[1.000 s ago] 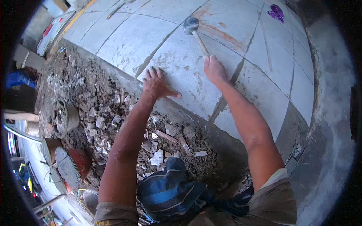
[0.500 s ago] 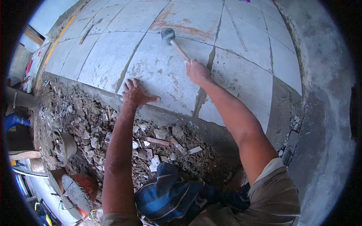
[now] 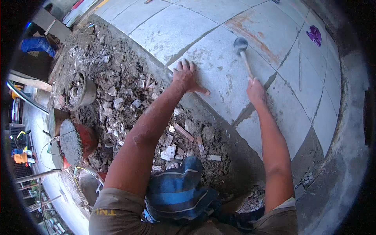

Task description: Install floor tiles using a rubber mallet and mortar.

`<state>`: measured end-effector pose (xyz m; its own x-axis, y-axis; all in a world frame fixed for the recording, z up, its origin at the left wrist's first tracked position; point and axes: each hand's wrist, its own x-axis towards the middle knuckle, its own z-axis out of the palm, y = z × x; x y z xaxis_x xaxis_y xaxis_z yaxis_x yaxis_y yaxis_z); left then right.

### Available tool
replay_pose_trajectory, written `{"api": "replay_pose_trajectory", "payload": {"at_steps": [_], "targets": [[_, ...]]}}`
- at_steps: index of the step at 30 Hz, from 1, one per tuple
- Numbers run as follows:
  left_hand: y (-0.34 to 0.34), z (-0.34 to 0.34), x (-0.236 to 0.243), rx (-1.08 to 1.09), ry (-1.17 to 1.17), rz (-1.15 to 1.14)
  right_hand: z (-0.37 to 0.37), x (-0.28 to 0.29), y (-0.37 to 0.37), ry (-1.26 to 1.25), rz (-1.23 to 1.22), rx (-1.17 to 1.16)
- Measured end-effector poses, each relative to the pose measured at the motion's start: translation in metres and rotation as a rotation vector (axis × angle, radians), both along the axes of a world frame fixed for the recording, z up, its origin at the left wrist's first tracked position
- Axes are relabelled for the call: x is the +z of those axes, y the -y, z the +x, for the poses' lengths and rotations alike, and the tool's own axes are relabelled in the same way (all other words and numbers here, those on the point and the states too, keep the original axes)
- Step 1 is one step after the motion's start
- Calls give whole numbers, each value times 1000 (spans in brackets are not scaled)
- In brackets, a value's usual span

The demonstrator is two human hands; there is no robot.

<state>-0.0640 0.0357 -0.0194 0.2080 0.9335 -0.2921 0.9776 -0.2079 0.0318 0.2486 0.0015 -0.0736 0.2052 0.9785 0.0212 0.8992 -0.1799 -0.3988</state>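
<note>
My right hand [image 3: 256, 93] is wrapped round the wooden handle of a rubber mallet [image 3: 240, 45]. The mallet's dark head is over the far part of a pale grey floor tile [image 3: 219, 84]; whether it touches the surface I cannot tell. Fingers spread, my left hand [image 3: 187, 77] lies on the near left corner of this same tile, its thumb along the near edge. Grey smears mark the tile's face, and dark open joints [image 3: 250, 111] run between it and its neighbours.
Rubble and soil [image 3: 113, 86] border the tiles on the near left, with a bucket [image 3: 89, 92] standing in it. A mortar-caked round container [image 3: 72, 143] is further left. A thin strip [image 3: 299, 62] and purple wrapper [image 3: 314, 36] lie on the far tiles. Concrete [image 3: 333, 176] bounds the right.
The view has swung to the left, so the tiles appear turned and shifted right. My left hand stays at the same tile corner, and my right hand still holds the mallet over that tile.
</note>
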Motion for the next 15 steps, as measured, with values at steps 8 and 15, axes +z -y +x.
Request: {"api": "replay_pose_trajectory", "payload": {"at_steps": [8,15], "targets": [[3,20,5,-18,31,-8,16,7,-18,11,54,-56],[-7,24,-13,-93,-9,12,16,35,39,-152,188,-57]]}}
